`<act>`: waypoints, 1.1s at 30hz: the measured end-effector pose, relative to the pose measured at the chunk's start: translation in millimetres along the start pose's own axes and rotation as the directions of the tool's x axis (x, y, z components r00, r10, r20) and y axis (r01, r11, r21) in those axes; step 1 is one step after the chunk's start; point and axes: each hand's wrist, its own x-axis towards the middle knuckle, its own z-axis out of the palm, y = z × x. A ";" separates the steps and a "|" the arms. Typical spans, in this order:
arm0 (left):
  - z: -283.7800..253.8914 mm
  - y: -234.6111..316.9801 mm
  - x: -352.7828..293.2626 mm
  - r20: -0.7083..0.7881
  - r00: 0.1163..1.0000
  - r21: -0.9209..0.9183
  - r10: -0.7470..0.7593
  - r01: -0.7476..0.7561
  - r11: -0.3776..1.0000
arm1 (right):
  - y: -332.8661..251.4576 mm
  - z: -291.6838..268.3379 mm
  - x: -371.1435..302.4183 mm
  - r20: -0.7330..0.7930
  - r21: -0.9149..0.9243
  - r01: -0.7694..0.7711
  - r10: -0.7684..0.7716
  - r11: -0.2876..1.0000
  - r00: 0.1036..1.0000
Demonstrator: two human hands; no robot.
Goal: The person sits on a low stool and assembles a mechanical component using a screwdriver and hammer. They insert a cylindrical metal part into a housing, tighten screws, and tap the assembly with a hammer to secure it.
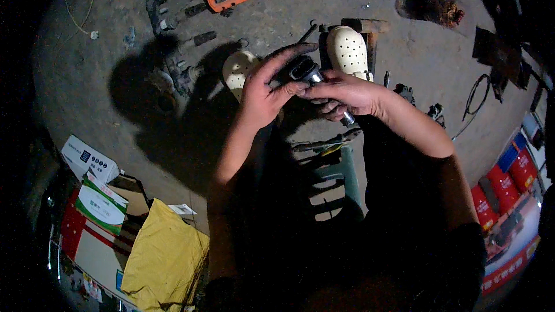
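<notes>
Just below-left of the right clog (348,47), I see the metal shaft (315,75) slanting down-right — right hand (350,93) nearer, fingers curled round it, left hand (263,89) with visible fingers outstretched.

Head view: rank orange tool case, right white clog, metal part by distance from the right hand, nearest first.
1. Metal part: in the right hand itself.
2. Right white clog: just beyond that hand, on the floor.
3. Orange tool case: farthest, ahead and to the left, at the picture's top.
</notes>
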 end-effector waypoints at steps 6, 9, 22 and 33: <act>1.8 -7.6 0.8 -0.006 1.000 -0.049 -0.020 0.020 0.999 | -1.9 4.3 -4.2 -0.130 -0.118 -0.023 0.008 0.993 0.992; -0.9 -6.7 4.3 0.029 0.996 0.180 0.087 -0.090 0.979 | 3.0 -3.5 -1.1 0.147 0.083 -0.056 0.044 0.995 0.988; 4.9 2.2 -3.8 0.194 0.970 0.690 0.150 -0.243 0.681 | 36.4 12.6 21.9 -0.020 -0.332 -0.039 0.034 0.942 0.999; 25.1 -7.4 5.8 -0.078 0.997 0.693 -0.016 0.066 0.718 | 46.0 1.5 28.3 0.006 -0.043 -0.038 0.039 0.998 0.999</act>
